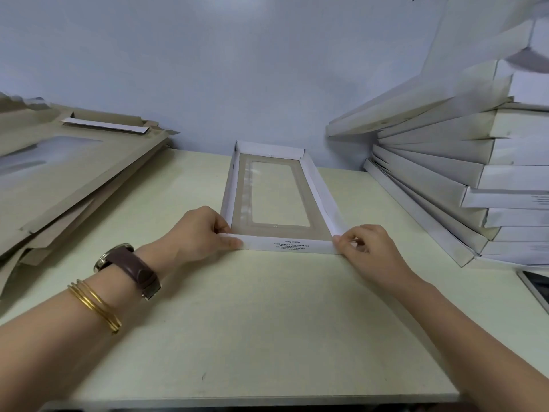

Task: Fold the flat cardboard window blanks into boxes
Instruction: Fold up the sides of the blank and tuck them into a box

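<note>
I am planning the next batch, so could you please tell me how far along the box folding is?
Done: a tall stack of folded boxes stands at right. In hand: one box has all four walls raised, and the left hand and right hand pinch its near corners. Left: a pile of flat blanks waits at left.

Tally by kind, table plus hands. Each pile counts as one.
half-folded white cardboard window box: 1
pile of flat brown cardboard blanks: 1
stack of folded white cardboard boxes: 1
hands pinching the box's near corners: 2 (left hand, right hand)
Total: 5
</note>
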The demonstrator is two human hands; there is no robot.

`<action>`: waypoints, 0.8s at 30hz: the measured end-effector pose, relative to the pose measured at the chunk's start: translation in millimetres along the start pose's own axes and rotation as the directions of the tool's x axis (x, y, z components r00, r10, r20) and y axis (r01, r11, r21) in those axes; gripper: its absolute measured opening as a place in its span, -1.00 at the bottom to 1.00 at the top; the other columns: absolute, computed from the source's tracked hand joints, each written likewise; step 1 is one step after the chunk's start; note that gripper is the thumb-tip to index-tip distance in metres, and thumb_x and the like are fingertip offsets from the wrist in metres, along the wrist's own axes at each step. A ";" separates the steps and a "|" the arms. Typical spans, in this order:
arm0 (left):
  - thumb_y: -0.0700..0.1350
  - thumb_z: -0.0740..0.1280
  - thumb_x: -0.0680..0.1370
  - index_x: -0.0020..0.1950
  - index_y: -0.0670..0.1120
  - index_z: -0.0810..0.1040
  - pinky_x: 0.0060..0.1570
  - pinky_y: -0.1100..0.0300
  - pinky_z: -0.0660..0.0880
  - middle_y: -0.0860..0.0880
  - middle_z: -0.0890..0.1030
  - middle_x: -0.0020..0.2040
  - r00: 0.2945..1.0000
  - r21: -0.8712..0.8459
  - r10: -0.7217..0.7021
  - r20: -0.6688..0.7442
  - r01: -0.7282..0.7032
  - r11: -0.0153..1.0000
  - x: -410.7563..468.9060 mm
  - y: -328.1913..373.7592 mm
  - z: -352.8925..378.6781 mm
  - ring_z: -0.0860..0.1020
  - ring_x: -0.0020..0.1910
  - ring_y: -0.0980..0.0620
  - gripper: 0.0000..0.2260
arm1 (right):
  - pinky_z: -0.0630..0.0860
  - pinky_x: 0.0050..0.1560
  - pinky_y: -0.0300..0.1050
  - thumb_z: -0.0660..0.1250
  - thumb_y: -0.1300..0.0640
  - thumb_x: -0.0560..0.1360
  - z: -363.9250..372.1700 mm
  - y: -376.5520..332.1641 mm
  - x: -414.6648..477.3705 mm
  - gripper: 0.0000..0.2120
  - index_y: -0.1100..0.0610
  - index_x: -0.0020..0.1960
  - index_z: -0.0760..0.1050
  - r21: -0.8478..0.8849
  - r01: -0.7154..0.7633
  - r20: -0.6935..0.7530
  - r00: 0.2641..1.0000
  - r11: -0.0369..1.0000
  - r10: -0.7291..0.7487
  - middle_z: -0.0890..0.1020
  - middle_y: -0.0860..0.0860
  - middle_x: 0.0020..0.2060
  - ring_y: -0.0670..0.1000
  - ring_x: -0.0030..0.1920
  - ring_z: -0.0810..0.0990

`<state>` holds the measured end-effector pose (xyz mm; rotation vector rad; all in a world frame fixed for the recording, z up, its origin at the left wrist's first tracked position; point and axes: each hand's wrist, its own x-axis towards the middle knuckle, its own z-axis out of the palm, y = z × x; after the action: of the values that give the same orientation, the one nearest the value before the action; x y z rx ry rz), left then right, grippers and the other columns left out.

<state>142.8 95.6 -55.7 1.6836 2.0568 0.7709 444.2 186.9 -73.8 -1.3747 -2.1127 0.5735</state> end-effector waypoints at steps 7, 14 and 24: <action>0.01 0.43 0.49 -0.36 -0.02 0.54 -0.44 0.37 0.25 0.06 0.43 -0.41 0.997 0.020 0.043 -0.057 -0.042 0.999 -7.2 1.0 9.4 0.37 -0.41 0.12 -0.75 | 0.39 0.05 -0.09 0.20 -0.15 0.58 -7.2 -14.6 7.5 -0.50 0.14 0.39 0.34 0.149 -0.283 0.016 0.959 0.948 0.284 0.58 0.04 -0.08 0.07 0.06 0.55; 0.15 0.47 0.40 -0.11 0.08 0.53 -0.26 0.22 0.43 0.03 0.58 -0.12 0.998 -0.195 -0.035 -0.059 0.022 0.981 -13.7 6.0 10.6 0.54 -0.18 0.09 -0.78 | 0.05 -0.31 -0.09 0.19 0.08 0.55 -11.5 -22.8 10.7 -0.73 0.16 -0.22 0.18 0.015 -0.291 0.115 0.951 0.957 0.287 0.18 0.04 -0.34 0.05 -0.33 0.15; 0.09 0.37 0.50 0.09 -0.05 0.53 -0.17 0.17 0.42 -0.04 0.54 -0.02 0.994 -0.236 -0.097 -0.049 0.083 0.968 -12.4 12.5 11.0 0.50 -0.11 0.04 -0.72 | 0.25 -0.33 -0.14 0.23 0.11 0.51 -19.1 -22.7 8.6 -0.81 0.18 -0.22 0.34 -0.078 -0.309 0.110 0.942 0.948 0.316 0.42 0.07 -0.36 0.07 -0.36 0.40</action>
<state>161.8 87.2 -57.2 1.4447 1.9780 1.0012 438.2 187.0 -43.5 -1.7678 -2.0302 0.7405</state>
